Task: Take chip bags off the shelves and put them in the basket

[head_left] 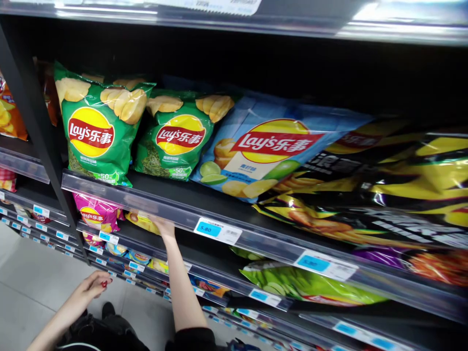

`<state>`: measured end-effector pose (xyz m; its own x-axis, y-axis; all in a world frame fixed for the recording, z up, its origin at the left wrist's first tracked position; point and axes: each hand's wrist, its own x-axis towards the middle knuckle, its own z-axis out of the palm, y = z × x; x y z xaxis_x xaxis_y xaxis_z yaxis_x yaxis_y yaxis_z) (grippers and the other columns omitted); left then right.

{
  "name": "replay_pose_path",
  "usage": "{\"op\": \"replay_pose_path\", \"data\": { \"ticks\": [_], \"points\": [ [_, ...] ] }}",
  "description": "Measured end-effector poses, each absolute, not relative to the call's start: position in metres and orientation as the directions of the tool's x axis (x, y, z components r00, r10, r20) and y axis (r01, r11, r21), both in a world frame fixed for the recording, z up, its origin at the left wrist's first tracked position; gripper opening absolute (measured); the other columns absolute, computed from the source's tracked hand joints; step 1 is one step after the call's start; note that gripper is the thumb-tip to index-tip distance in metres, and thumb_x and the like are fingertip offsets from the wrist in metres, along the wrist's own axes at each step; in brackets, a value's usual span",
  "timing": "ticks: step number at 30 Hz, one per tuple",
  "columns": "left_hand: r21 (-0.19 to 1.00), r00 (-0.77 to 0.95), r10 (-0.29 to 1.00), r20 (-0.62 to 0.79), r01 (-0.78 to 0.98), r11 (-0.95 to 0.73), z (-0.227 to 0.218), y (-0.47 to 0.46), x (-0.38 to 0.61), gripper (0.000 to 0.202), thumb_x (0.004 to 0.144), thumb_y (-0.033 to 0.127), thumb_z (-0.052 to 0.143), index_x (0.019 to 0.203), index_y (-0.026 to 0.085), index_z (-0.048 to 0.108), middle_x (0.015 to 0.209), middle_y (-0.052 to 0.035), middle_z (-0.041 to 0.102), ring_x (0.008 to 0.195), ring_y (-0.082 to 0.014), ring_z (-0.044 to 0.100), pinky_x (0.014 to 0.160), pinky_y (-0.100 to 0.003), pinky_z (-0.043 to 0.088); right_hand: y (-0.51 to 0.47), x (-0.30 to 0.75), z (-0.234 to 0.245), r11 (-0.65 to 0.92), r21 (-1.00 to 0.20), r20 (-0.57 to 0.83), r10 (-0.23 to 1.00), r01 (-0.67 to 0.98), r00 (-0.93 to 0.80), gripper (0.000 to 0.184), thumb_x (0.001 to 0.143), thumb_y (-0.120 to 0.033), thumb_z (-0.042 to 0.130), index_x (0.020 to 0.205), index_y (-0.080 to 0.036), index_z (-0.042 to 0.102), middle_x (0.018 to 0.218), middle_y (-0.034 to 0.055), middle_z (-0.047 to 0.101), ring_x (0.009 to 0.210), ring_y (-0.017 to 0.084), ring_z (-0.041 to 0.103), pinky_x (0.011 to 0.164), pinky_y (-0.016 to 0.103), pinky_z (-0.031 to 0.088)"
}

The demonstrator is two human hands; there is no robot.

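Observation:
My right hand (165, 227) reaches under the clear front strip of the upper shelf to the shelf below. It grips the right end of a yellow chip bag (143, 223), its fingertips partly hidden by the strip and the bag. Just left of that bag stands a magenta Lay's chip bag (95, 213). My left hand (94, 284) hangs low over the floor, away from the shelves, with its fingers curled in. A small red spot shows at its fingertips, likely a painted nail, and I see nothing held.
On the upper shelf are two green Lay's bags (91, 129), a blue Lay's bag (256, 151) and black-and-yellow bags (351, 190). A bright green bag (303, 282) lies on the shelf below. Price tags (218, 230) line the shelf edges. A dark upright (34, 102) divides the shelving.

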<state>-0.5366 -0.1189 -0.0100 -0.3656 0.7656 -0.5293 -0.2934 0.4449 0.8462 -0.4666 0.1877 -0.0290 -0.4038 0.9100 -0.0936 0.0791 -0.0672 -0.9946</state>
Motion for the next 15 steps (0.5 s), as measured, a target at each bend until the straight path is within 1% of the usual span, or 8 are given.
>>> {"op": "replay_pose_path", "data": {
  "ticks": [1, 3, 4, 6, 8, 10, 13, 15],
  "points": [
    [0.853, -0.374, 0.769, -0.519, -0.292, 0.433, -0.015, -0.122, -0.538, 0.044, 0.062, 0.051, 0.059, 0.097, 0.023, 0.059, 0.111, -0.0108, 0.065, 0.105, -0.0289, 0.056, 0.089, -0.041, 0.037, 0.185, -0.461, -0.025, -0.096, -0.992, -0.12, 0.904, 0.078, -0.41, 0.02, 0.084, -0.031, 0.057, 0.089, -0.013, 0.061, 0.09, 0.0027, 0.066, 0.081, 0.016, 0.063, 0.075, 0.036, 0.051],
    [0.861, -0.386, 0.773, -0.504, -0.29, 0.417, -0.022, -0.126, -0.542, 0.043, 0.065, 0.05, 0.058, 0.098, 0.023, 0.059, 0.111, -0.0099, 0.065, 0.104, -0.0285, 0.056, 0.089, -0.041, 0.038, 0.178, -0.446, -0.013, -0.151, -0.987, -0.164, 0.899, 0.062, -0.406, 0.02, 0.074, -0.033, 0.066, 0.08, -0.014, 0.064, 0.084, 0.0031, 0.069, 0.083, 0.019, 0.064, 0.078, 0.036, 0.05],
    [0.861, -0.385, 0.773, -0.504, -0.289, 0.418, -0.024, -0.127, -0.543, 0.043, 0.066, 0.05, 0.059, 0.099, 0.023, 0.06, 0.111, -0.01, 0.065, 0.104, -0.0287, 0.056, 0.09, -0.042, 0.038, 0.172, -0.437, -0.006, -0.177, -0.983, -0.179, 0.899, 0.042, -0.399, 0.024, 0.068, -0.035, 0.071, 0.079, -0.015, 0.065, 0.083, 0.0039, 0.071, 0.086, 0.022, 0.065, 0.079, 0.037, 0.05],
    [0.854, -0.381, 0.767, -0.517, -0.298, 0.427, -0.025, -0.127, -0.546, 0.046, 0.065, 0.053, 0.06, 0.1, 0.022, 0.059, 0.111, -0.0111, 0.065, 0.103, -0.0293, 0.057, 0.091, -0.044, 0.038, 0.155, -0.419, 0.008, -0.241, -0.97, -0.22, 0.888, -0.001, -0.405, 0.037, 0.058, -0.038, 0.075, 0.085, -0.016, 0.065, 0.086, 0.0059, 0.072, 0.092, 0.028, 0.064, 0.078, 0.037, 0.051],
    [0.849, -0.37, 0.773, -0.515, -0.347, 0.399, -0.022, -0.124, -0.548, 0.054, 0.065, 0.058, 0.059, 0.104, 0.021, 0.058, 0.112, -0.0132, 0.063, 0.102, -0.0294, 0.056, 0.091, -0.044, 0.039, 0.131, -0.404, 0.019, -0.323, -0.946, -0.28, 0.851, -0.022, -0.444, 0.047, 0.058, -0.041, 0.074, 0.096, -0.016, 0.062, 0.09, 0.0079, 0.072, 0.09, 0.031, 0.066, 0.074, 0.039, 0.053],
    [0.856, -0.342, 0.82, -0.459, -0.416, 0.306, -0.016, -0.118, -0.548, 0.063, 0.064, 0.059, 0.061, 0.113, 0.021, 0.054, 0.118, -0.0142, 0.058, 0.104, -0.0292, 0.055, 0.09, -0.044, 0.04, 0.1, -0.395, 0.024, -0.426, -0.904, -0.359, 0.794, -0.027, -0.49, 0.05, 0.061, -0.042, 0.072, 0.102, -0.017, 0.059, 0.09, 0.0094, 0.072, 0.084, 0.032, 0.067, 0.07, 0.042, 0.054],
    [0.881, -0.247, 0.922, -0.3, -0.441, 0.168, -0.001, -0.108, -0.546, 0.074, 0.057, 0.05, 0.072, 0.121, 0.021, 0.049, 0.125, -0.0123, 0.053, 0.112, -0.0312, 0.049, 0.094, -0.043, 0.039, 0.057, -0.393, 0.023, -0.572, -0.819, -0.464, 0.698, -0.036, -0.545, 0.05, 0.064, -0.041, 0.071, 0.106, -0.021, 0.055, 0.097, 0.0089, 0.071, 0.087, 0.032, 0.067, 0.073, 0.043, 0.054],
    [0.892, -0.171, 0.95, -0.26, -0.42, 0.168, 0.01, -0.101, -0.544, 0.074, 0.055, 0.039, 0.077, 0.121, 0.02, 0.05, 0.123, -0.0103, 0.056, 0.113, -0.0323, 0.049, 0.095, -0.042, 0.038, 0.035, -0.394, 0.021, -0.6, -0.798, -0.477, 0.688, -0.059, -0.547, 0.051, 0.063, -0.04, 0.073, 0.108, -0.023, 0.054, 0.102, 0.0077, 0.069, 0.094, 0.032, 0.065, 0.079, 0.043, 0.052]
  ]
}}
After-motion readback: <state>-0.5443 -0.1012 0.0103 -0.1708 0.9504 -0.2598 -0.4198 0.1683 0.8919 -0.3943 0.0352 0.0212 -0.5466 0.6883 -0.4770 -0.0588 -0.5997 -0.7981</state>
